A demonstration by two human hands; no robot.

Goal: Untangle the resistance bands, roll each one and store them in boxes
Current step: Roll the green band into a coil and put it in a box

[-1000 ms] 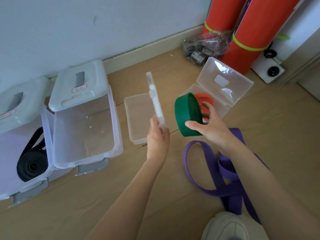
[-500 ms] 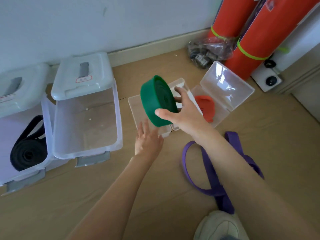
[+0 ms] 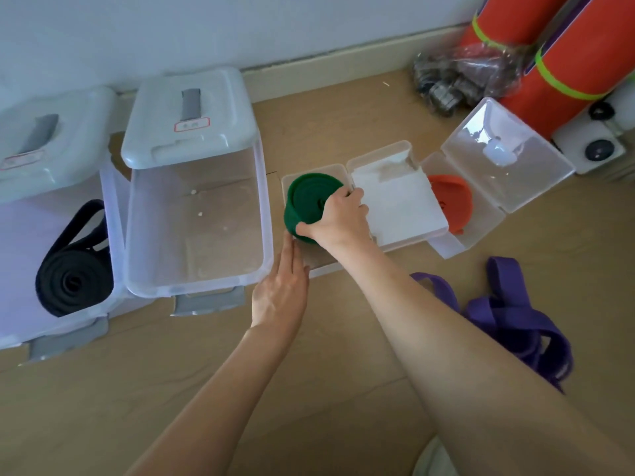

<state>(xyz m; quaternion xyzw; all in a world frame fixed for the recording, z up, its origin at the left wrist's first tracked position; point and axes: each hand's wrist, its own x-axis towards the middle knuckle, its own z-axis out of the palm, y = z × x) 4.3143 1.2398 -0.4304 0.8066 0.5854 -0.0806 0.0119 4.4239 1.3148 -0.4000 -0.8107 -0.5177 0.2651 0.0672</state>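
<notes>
1. Right hand (image 3: 338, 218) grips the rolled green band (image 3: 305, 207), thumb curled on its near rim and fingers hooked over the far side, holding it tilted in the small clear box (image 3: 292, 182) on the floor.
2. Left hand (image 3: 280, 297) lies flat with its fingers straight and together, the fingertips touching the near left edge of that same small box, just below the green roll.
3. That box's lid (image 3: 395, 201) lies thrown open to the right, flat and pale, beside the right hand's knuckles.
4. Just right of the lid stands a second small clear box (image 3: 481, 231) with a rolled orange band (image 3: 450, 201) in it; its own lid (image 3: 508, 156) stands tilted back.
5. On the wooden floor (image 3: 326, 372), near the right forearm, a purple band (image 3: 515, 317) lies loose and unrolled in a heap of loops.
6. Left of the small boxes stands a large clear bin (image 3: 196, 221), its white lid (image 3: 189, 115) resting partly back over the rear.
7. Further left, a second large bin (image 3: 20, 242) holds a rolled black band (image 3: 74, 280) with a loose loop standing up from it; its lid (image 3: 48, 139) also sits toward the back.
8. Against the wall at the upper right lean two orange rolled mats (image 3: 567, 63), with a clear bag of dark metal items (image 3: 457, 77) at their foot.
</notes>
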